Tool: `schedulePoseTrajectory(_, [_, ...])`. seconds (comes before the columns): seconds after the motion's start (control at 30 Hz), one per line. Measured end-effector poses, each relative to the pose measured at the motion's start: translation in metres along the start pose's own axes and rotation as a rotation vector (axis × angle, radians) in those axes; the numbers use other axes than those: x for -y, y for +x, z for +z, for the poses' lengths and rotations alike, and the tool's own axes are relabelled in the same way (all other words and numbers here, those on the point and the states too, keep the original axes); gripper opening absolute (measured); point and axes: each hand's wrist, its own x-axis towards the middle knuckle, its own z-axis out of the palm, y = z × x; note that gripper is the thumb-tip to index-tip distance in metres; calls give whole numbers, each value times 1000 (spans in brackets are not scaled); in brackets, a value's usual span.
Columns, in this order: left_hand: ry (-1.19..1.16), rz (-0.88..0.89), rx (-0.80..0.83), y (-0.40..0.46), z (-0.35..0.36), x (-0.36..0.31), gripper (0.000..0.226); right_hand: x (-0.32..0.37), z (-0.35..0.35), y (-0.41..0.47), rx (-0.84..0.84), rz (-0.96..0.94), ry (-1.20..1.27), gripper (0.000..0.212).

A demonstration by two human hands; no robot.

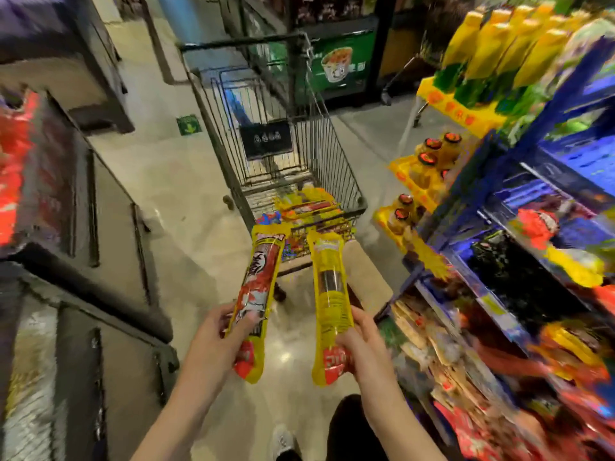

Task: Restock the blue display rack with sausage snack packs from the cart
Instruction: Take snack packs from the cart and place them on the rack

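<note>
A blue display rack [545,201] fills the right side of the aisle, its shelves crowded with blurred red, yellow and blue packets. Beside its far end stands a yellow tiered stand [416,181] carrying jars with red and black lids, and above that a row of yellow bottles [499,51]. Dark shelving [66,201] lines the left side of the aisle.

On the pale floor [173,181] between them stands a wire shopping cart [283,141], its near end holding a heap of yellow and red sausage snack packs [307,207] pressed against the front wall of the basket.

Just in front of the cart the person holds two long packs upright, side by side and slightly apart. The left hand [219,341] grips the left pack [258,294] near its lower end, thumb across the printed red and white front. The right hand [362,341] has its fingers curled round the lower part of the right pack [329,294], which shows its plain yellow back with a dark window.

A white shoe [283,440] shows at the bottom edge.
</note>
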Motion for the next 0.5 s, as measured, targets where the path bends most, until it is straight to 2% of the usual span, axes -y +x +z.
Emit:
schedulePoseTrajectory(0.07, [34,-26,4,28,-9,-5,47,5,13,21,-11,19,-2,42])
schedulePoseTrajectory(0.13, [76,-32,37,59,-13,-9,58,10,21,47,-30,42,-10,30])
schedulePoseTrajectory(0.2, [90,-33,62,88,-10,-15,52,14,27,76,-36,80,3,30])
schedulePoseTrajectory(0.3, [71,-40,92,140,0,-32,14,31,40,125,-30,79,18,33])
schedulePoseTrajectory(0.33, [77,-35,103,159,2,-40,10,39,45,144,-31,68,28,39])
schedulePoseTrajectory(0.4, [79,-13,108,194,4,-59,9,51,56,179,-30,75,60,46])
schedulePoseTrajectory(0.5, [92,-2,110,242,-1,-87,12,69,69,222,-45,88,53,44])
